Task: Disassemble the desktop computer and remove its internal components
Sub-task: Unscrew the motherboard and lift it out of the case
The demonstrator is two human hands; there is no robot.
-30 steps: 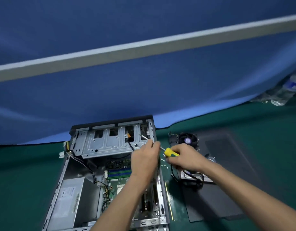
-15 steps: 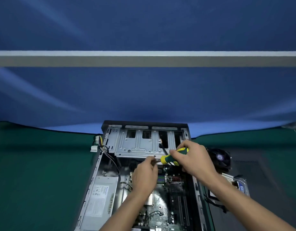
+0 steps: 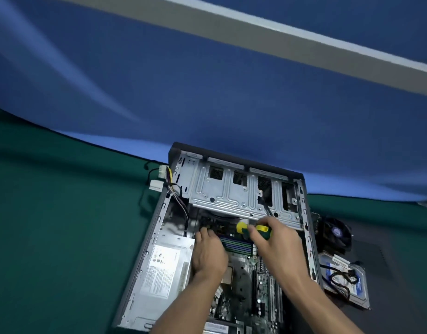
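An open desktop case (image 3: 145,239) lies flat on a green mat, its motherboard (image 3: 253,292) and silver power supply (image 3: 164,266) exposed. A metal drive cage (image 3: 231,191) spans the far end. My right hand (image 3: 275,247) grips a yellow-and-green screwdriver (image 3: 254,230) just below the cage, its tip pointing left and hidden. My left hand (image 3: 208,251) reaches down into the case near the upper left of the motherboard, beside the memory slots (image 3: 236,244); its fingertips are curled toward the board, and what they touch is hidden.
A removed cooler fan (image 3: 335,235) and a hard drive (image 3: 344,283) with loose cables lie on a dark panel right of the case. White power connectors (image 3: 159,179) hang over the case's far left corner. A blue backdrop rises behind the mat.
Both hands moved from the cage's edge down into the case. The screwdriver swung round so its handle lies level under the cage. The camera shifted, bringing the case closer.
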